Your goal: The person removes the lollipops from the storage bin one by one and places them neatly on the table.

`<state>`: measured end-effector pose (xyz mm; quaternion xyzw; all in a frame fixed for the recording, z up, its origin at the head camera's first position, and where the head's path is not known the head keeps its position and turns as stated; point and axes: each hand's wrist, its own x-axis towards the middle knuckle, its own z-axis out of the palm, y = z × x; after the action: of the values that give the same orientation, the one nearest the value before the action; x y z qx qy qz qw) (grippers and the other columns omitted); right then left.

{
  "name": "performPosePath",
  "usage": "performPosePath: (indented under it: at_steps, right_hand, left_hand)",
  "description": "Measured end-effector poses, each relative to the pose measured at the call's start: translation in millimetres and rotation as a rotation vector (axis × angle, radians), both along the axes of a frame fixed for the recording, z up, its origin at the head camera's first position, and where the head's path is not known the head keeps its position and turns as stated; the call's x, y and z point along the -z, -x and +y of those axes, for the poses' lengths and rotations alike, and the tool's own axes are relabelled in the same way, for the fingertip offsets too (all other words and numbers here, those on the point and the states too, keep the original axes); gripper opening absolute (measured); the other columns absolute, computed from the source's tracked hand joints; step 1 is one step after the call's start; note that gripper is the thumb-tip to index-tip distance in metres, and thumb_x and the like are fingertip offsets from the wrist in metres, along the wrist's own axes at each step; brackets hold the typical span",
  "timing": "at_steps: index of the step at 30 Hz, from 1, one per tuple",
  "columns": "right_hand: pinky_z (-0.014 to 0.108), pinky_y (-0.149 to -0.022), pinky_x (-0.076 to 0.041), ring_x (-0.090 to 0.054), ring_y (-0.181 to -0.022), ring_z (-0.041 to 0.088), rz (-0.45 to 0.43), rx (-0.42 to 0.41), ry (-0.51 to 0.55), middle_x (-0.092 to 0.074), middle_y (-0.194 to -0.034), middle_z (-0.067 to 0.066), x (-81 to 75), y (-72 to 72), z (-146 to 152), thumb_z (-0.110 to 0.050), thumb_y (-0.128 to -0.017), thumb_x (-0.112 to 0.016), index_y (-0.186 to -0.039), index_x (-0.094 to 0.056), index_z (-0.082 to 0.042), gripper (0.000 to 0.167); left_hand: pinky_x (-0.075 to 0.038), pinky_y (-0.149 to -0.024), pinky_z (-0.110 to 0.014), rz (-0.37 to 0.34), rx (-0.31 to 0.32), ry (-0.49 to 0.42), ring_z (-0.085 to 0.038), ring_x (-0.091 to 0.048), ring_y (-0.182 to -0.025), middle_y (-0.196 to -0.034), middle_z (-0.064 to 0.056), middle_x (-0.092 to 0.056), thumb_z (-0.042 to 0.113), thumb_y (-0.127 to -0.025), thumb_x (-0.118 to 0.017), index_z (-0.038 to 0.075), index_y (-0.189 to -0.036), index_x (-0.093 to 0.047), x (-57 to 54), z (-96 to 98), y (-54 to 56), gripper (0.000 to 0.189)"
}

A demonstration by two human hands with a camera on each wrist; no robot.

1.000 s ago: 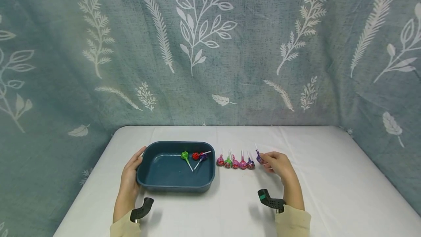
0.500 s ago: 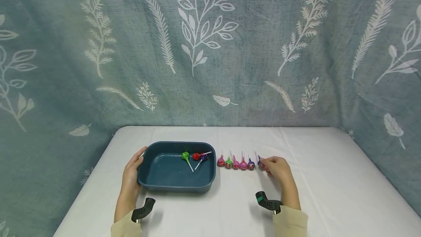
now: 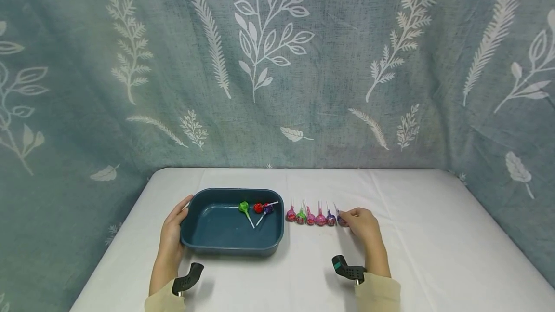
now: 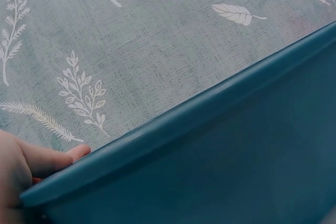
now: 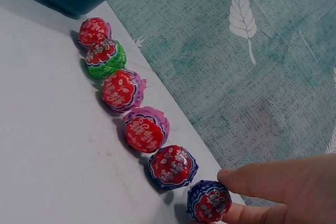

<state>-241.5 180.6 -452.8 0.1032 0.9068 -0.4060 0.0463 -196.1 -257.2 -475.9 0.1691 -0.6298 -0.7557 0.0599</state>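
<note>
Right hand (image 3: 363, 227): its thumb and a finger are pinched on the end lollipop (image 5: 209, 201), reaching in from our right.
End lollipop: it is dark purple and red, and it is at the right end of the row, right at those fingertips. We can't tell if it touches the white table (image 3: 303, 273).
Its stick (image 3: 336, 208): it points away from us, and the far tip leans a little to the left.
Next one over: the purple lollipop (image 3: 331, 219) is just to the left. They are so close that we can't tell if they touch.
Rest of the row: going left, we see a big pink lollipop (image 3: 320, 219), a middle pink lollipop (image 3: 310, 219), a green lollipop (image 3: 301, 217) and the last pink lollipop (image 3: 290, 215), just beside the tray (image 3: 212, 230). The row runs sideways, but its sticks point away from us.
Left hand (image 3: 172, 227): its fingers lie long against the tray's left side. It is well apart from the row, so our right hand is nearer.
Inside the tray: a loose green lollipop (image 3: 244, 206), a loose red lollipop (image 3: 258, 208) and a loose purple lollipop (image 3: 269, 208) lie at the back right.
</note>
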Motion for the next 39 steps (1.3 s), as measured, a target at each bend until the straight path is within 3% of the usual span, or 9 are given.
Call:
performPosePath:
  at_steps: [6,24,39]
  right_hand:
    - [0.044,-0.073,-0.044,-0.055,-0.08,0.028,-0.005,-0.009,-0.036,-0.066,-0.077,0.01,1.0,0.4,-2.7,-0.031,-0.093,-0.059,-0.094,-0.066,0.005,0.036]
    - [0.04,-0.069,-0.044,-0.055,-0.077,0.026,-0.024,-0.025,-0.047,-0.065,-0.079,0.011,-2.9,-0.3,-2.5,-0.03,-0.095,-0.057,-0.101,-0.065,0.008,0.039]
    - [0.044,-0.073,-0.043,-0.054,-0.082,0.029,-0.034,-0.032,-0.032,-0.064,-0.08,0.011,-3.3,0.8,-0.6,-0.03,-0.095,-0.056,-0.104,-0.064,0.008,0.04]
  left_hand:
    - [-0.019,-0.113,-0.04,0.004,0.005,-0.002,-0.016,-0.019,-0.143,-0.156,0.003,-0.027,0.024,-0.106,-0.036,0.02,-0.147,-0.043,1.2,-0.5,-0.8,0.042]
    - [-0.016,-0.114,-0.041,0.009,-0.006,0.02,-0.015,-0.018,-0.144,-0.155,0.003,-0.031,0.024,-0.106,-0.037,0.019,-0.146,-0.044,1.5,0.0,-0.6,0.042]
    - [-0.018,-0.113,-0.041,0.004,-0.005,0.01,-0.016,-0.021,-0.143,-0.155,0.002,-0.031,0.024,-0.106,-0.037,0.019,-0.146,-0.044,-1.2,0.7,-1.1,0.042]
